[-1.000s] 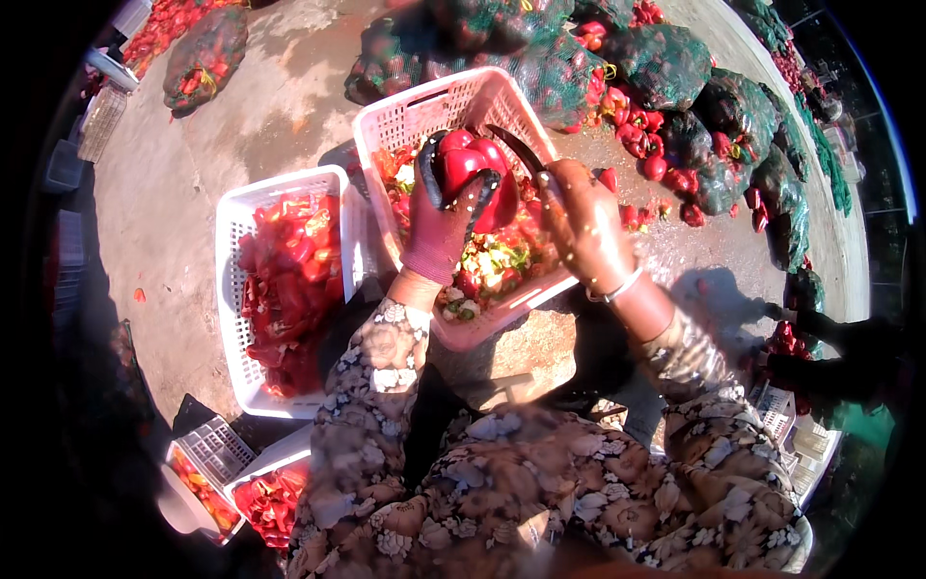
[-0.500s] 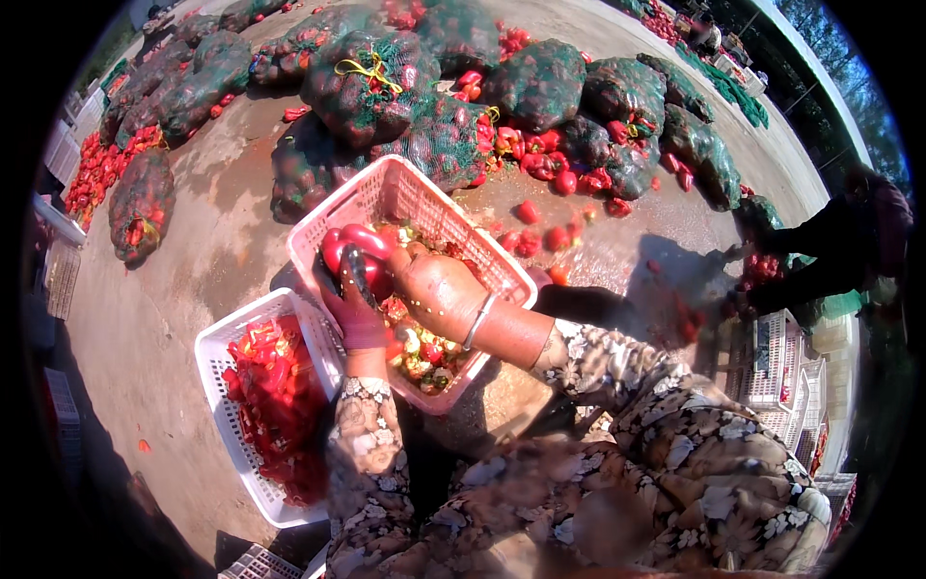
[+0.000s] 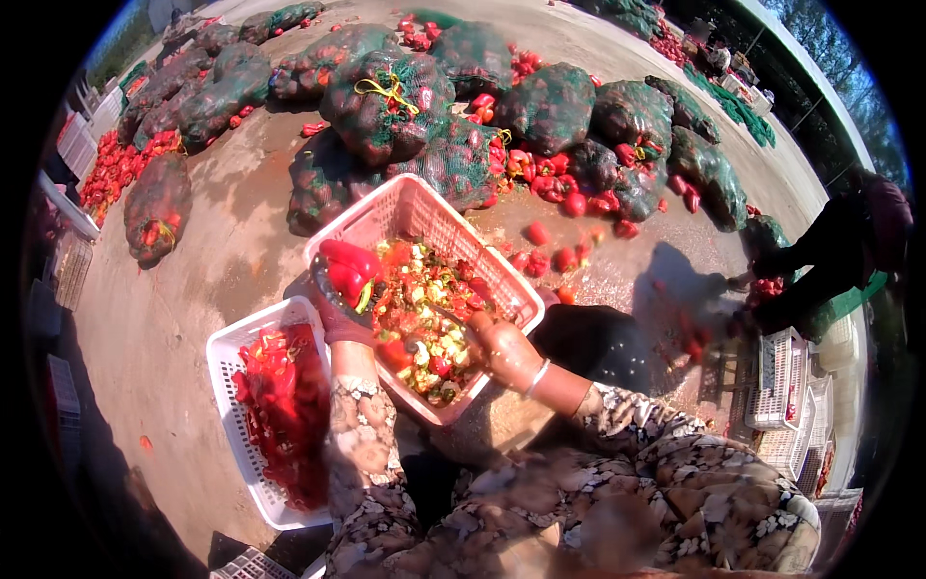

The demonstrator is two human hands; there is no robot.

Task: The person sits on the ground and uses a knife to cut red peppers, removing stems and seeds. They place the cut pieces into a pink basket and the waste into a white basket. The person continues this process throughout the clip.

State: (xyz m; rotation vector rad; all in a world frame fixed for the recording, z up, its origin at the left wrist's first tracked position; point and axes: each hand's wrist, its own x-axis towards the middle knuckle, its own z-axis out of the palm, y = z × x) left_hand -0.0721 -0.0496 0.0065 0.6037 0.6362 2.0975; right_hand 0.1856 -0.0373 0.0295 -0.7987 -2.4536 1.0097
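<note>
My left hand, dark over the fingers, is closed around a whole red bell pepper whose green stem points down and right. It is over the left side of a pink plastic crate holding pepper cores, seeds and red scraps. My right hand, with a bracelet at the wrist, is closed over the crate's right side. A thin, dark, knife-like tool sticks out from its fingers toward the scraps; its exact kind is unclear. Left of the pink crate stands a white crate filled with red pepper pieces.
Green mesh sacks of peppers are piled beyond the crates, with loose red peppers on the concrete before them. A person in dark clothes bends at the right, near stacked white crates. Another sack lies at left.
My right hand has left the pepper and moved right and down over the crate. The pepper stays in my left hand, its stem now showing. The view has shifted slightly.
</note>
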